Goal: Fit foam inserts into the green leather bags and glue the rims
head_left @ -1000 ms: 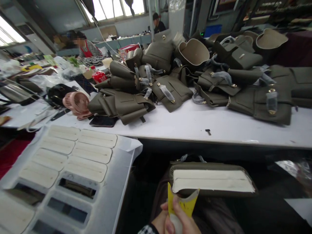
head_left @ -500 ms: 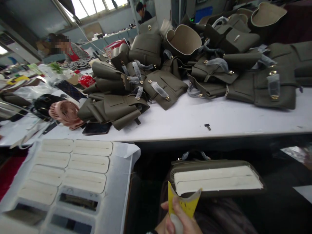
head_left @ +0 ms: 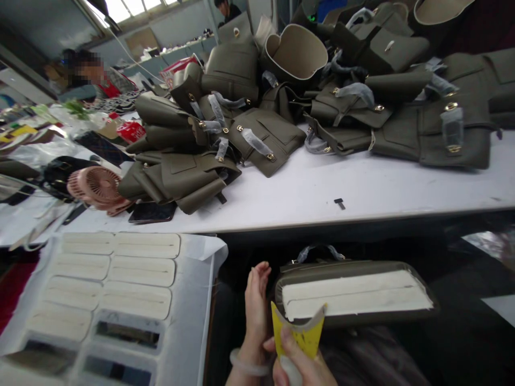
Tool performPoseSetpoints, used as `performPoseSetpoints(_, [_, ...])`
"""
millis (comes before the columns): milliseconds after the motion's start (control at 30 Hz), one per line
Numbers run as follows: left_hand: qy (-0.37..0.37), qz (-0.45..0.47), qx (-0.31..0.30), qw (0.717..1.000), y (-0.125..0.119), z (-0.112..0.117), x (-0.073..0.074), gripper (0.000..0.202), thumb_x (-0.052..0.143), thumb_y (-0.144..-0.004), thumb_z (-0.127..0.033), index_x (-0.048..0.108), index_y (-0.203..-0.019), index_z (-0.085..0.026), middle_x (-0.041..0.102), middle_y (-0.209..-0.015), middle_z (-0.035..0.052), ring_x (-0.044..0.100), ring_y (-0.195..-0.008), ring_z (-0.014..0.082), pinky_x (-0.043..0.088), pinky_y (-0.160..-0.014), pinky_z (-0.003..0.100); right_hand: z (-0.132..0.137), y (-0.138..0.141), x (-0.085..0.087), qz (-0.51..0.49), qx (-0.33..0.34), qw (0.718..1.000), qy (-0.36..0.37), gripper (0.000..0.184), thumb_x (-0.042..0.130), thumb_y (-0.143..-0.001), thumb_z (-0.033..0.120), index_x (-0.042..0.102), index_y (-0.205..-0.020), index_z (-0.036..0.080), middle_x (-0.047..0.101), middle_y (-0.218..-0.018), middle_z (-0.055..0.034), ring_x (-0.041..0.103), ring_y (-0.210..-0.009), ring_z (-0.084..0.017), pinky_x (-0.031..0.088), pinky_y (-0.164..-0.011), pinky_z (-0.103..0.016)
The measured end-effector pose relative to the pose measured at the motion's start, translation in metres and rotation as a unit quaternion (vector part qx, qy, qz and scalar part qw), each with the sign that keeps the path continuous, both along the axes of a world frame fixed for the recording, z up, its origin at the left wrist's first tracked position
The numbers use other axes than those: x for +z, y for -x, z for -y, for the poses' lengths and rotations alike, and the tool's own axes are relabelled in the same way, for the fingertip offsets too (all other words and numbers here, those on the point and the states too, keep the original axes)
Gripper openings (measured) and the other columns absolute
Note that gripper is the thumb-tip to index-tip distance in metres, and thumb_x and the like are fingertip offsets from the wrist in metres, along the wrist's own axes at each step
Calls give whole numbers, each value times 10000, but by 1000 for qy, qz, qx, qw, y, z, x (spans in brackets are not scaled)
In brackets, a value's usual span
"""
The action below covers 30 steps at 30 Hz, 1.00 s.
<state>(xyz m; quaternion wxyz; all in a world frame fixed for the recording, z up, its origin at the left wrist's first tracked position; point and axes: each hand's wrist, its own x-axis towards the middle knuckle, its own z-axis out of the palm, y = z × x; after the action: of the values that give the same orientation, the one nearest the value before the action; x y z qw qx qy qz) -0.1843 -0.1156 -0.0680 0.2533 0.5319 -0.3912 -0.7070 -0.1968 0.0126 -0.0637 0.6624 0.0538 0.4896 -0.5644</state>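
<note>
My right hand (head_left: 303,370) is closed round the pale rounded handle of a yellow scraper (head_left: 308,340), whose concave edge points up at the bag. My left hand (head_left: 256,300) is empty, fingers stretched upward, between the panel table and the bag's left end. A pale bracelet circles that wrist. The dark olive handbag (head_left: 341,266) lies with its long base facing me and its wrapped handle at the far side. On that base is a white panel (head_left: 354,295) with a line along it. The scraper's tip is close to the panel's lower left corner; contact is unclear.
At left, several cream panels (head_left: 137,299) lie in rows on a white-covered surface (head_left: 193,311). Beyond is a white table (head_left: 289,198) with piled olive bags (head_left: 265,139), a pink fan (head_left: 96,187) and a phone (head_left: 153,212). Two people are further back.
My left hand now shows upright with fingers stretched, beside the bag's left end. My right hand keeps the scraper near the panel's corner. The view has shifted slightly.
</note>
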Motion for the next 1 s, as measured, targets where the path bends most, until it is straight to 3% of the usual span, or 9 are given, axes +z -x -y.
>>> performPoseSetpoints(100, [148,-16,-154,977,6,-4,15,544,297,-1002,-522,717,-1119,-195,668,-1240,64,497,-1287,230,217,-1197,375,0,5,-1,2,38,999,3,725,545,-634,877,627,-626,157,430,-396,25,441,-386,-100,316,-437,-225])
performPoseSetpoints(167, [209,7,-238,949,12,-7,23,523,313,-1007,-488,750,-1059,-207,710,-1163,48,550,-1232,240,201,-1199,380,1,10,2,-14,71,997,-3,745,507,-608,907,516,-461,177,399,-373,16,423,-375,-91,321,-440,-229])
performPoseSetpoints(333, [212,43,-222,951,21,-12,25,525,318,-1010,-465,770,-1000,-199,741,-1076,51,633,-1107,251,304,-1139,385,1,24,9,-38,121,992,11,774,485,-573,934,435,-361,191,390,-376,11,399,-375,-75,365,-464,-232])
performPoseSetpoints(467, [204,64,-204,955,23,-15,22,557,324,-1004,-492,786,-928,-190,762,-976,57,657,-1048,254,393,-1055,360,-4,29,1,-15,128,991,35,786,465,-619,928,437,-374,181,421,-392,12,421,-382,-73,365,-460,-216])
performPoseSetpoints(633, [219,109,-198,949,28,-18,26,547,350,-996,-508,785,-895,-191,764,-883,50,691,-852,226,494,-775,304,-9,31,-13,22,131,990,55,760,461,-695,884,454,-410,179,400,-367,25,397,-353,-74,333,-419,-211])
performPoseSetpoints(733, [297,174,-247,906,33,-19,29,496,346,-1006,-472,762,-964,-206,755,-859,35,679,-790,201,485,-728,302,-10,34,-17,26,134,987,80,773,420,-684,910,460,-415,185,395,-359,22,399,-349,-84,355,-416,-223])
performPoseSetpoints(800, [374,219,-278,857,37,-20,32,430,346,-1014,-420,723,-1060,-220,750,-970,28,677,-893,202,462,-907,356,-12,37,-17,5,137,987,89,789,395,-684,918,473,-407,184,420,-371,4,427,-363,-90,370,-423,-224])
performPoseSetpoints(900, [473,285,-299,778,43,-24,36,373,382,-1009,-357,558,-1317,-245,673,-1233,38,611,-1125,232,209,-1154,527,-18,38,-15,-16,125,987,95,798,371,-698,918,505,-409,186,461,-396,-25,475,-394,-107,390,-433,-230])
performPoseSetpoints(1000, [521,313,-305,733,47,-30,43,490,435,-985,-388,378,-1458,-272,535,-1419,57,452,-1323,285,34,-1168,618,-27,38,-8,-3,113,991,71,818,309,-700,932,548,-454,189,500,-415,-50,493,-399,-129,392,-425,-247])
